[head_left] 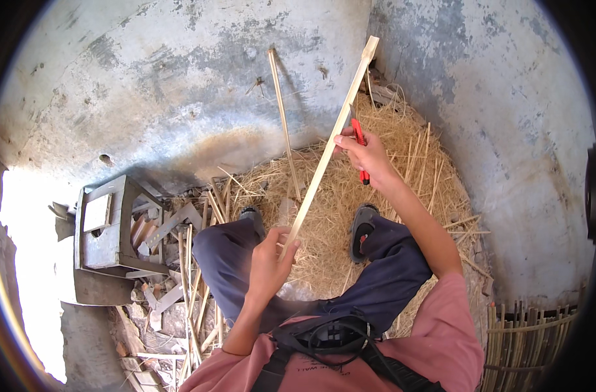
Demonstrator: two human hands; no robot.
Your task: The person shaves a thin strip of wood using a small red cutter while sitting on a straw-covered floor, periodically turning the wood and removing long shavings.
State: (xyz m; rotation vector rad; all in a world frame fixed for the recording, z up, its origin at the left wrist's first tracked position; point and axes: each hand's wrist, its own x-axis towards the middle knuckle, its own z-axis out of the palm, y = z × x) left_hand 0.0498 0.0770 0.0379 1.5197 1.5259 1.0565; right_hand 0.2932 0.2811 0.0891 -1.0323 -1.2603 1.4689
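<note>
- Left hand [270, 263]: fingers wrapped around the near end of a long, pale bamboo strip [325, 160].
- Right hand [365, 157]: grasping a red utility knife [359, 134], with its thumb against the strip's middle.
- The strip slants from near left to far right, above shavings [324, 222] heaped on the ground between the person's shoes.
- Beyond, a thin stick [281, 108] leans on the far wall [180, 85].
- Left: weathered wooden furniture [105, 251] beside rubble.
</note>
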